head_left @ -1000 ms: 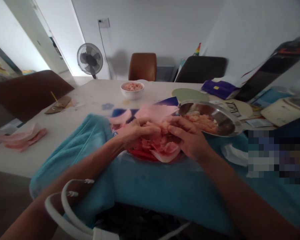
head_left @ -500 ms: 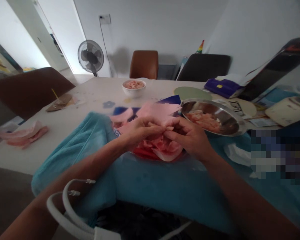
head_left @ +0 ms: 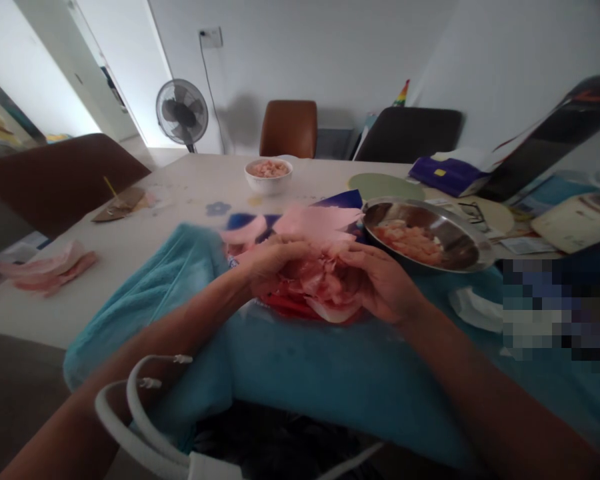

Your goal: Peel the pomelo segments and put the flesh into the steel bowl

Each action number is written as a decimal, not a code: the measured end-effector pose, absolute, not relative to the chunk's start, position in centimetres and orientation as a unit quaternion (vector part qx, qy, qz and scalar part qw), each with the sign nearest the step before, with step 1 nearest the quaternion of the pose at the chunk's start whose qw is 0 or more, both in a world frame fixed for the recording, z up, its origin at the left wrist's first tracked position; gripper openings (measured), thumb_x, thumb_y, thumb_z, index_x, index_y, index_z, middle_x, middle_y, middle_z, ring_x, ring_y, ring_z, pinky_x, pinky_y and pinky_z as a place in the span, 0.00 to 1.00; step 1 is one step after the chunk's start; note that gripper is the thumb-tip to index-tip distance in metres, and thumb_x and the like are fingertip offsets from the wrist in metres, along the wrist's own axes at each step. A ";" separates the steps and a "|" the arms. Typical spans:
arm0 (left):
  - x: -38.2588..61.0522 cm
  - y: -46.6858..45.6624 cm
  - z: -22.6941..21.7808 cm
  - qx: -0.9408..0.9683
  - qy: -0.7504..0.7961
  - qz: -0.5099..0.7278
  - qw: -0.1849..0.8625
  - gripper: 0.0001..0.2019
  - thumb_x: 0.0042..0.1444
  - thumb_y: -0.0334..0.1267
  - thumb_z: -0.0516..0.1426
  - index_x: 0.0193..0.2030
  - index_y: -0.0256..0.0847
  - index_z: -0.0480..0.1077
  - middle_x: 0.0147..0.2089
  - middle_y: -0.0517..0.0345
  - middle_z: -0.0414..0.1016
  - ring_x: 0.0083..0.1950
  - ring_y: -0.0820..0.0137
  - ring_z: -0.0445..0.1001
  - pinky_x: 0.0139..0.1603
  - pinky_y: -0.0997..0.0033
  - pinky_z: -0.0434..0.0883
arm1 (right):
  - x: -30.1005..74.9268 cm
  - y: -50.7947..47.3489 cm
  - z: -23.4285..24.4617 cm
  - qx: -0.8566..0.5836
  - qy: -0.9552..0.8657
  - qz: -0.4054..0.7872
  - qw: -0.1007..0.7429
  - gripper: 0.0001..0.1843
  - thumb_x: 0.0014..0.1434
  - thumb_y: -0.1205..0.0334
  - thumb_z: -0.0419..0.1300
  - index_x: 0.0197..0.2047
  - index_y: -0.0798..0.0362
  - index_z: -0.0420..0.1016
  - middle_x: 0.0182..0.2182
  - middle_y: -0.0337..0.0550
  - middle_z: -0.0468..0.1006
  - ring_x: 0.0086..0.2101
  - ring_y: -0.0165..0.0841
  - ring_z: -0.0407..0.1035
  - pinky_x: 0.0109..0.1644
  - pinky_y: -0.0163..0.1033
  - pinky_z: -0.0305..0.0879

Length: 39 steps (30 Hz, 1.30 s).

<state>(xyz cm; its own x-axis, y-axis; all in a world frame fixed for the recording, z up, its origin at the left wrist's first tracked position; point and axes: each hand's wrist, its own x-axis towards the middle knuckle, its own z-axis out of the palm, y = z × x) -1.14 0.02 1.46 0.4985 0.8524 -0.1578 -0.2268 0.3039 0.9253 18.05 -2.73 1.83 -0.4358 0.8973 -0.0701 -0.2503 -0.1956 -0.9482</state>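
Note:
Low over the middle of the table's front side, both hands are closed on a reddish pomelo segment (head_left: 325, 273) with pale, torn skin. My left hand (head_left: 277, 260) grips its left side, and my right hand (head_left: 383, 277) grips its right side, fingers curled over the top edge. Some fingertips are hidden by the fruit. Pink pieces of peel (head_left: 315, 220) lie just beyond the hands on red and blue packaging (head_left: 290, 307). Just to the right stands a metal bowl (head_left: 460, 250) with pink-orange fruit pieces (head_left: 407, 241) in it.
A white bowl (head_left: 269, 183) of pink fruit pieces stands farther back. More pink peel (head_left: 50, 267) lies at the left edge of the table. A blue cloth (head_left: 155, 307) covers the front edge. A purple packet (head_left: 447, 175) is at the back right; white cables (head_left: 135, 413) hang near my left forearm.
My hands have moved slightly apart from a close pinch, opening out the segment so more red flesh shows between them. The bowls have stayed put.

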 end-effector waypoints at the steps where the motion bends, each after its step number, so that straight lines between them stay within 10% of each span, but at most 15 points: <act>1: -1.2 0.0 1.5 0.466 0.346 0.372 0.724 0.06 0.47 0.32 0.65 0.27 0.37 0.71 0.21 0.63 0.68 0.22 0.79 0.63 0.23 0.75 0.59 | 18.1 -2.7 1.8 -0.333 -0.483 0.698 0.410 0.10 0.57 0.57 0.66 0.29 0.52 0.74 0.20 0.38 0.76 0.19 0.29 0.71 0.22 0.32 0.69; 15: -1.7 0.4 0.8 0.625 0.405 0.361 0.562 0.15 0.48 0.45 0.72 0.39 0.39 0.84 0.33 0.55 0.83 0.31 0.73 0.76 0.31 0.75 0.71 | 17.4 -3.1 1.6 -0.393 -0.469 0.661 0.434 0.17 0.56 0.48 0.71 0.34 0.50 0.72 0.20 0.35 0.77 0.19 0.29 0.71 0.20 0.31 0.67; 39: -0.9 -0.6 1.5 0.706 0.428 0.422 0.373 0.06 0.50 0.34 0.63 0.25 0.37 0.74 0.23 0.63 0.71 0.25 0.78 0.66 0.24 0.78 0.60 | 17.0 -3.5 1.9 -0.375 -0.423 0.703 0.430 0.15 0.53 0.55 0.73 0.26 0.53 0.74 0.16 0.33 0.67 0.18 0.25 0.61 0.21 0.33 0.67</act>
<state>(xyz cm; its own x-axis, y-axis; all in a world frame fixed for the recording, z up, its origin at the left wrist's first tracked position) -0.88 -0.61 1.52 0.2765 0.9204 0.2766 0.2897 -0.3542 0.8892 16.97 -3.50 1.94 -0.3480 0.9232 -0.1634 -0.2880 -0.2712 -0.9184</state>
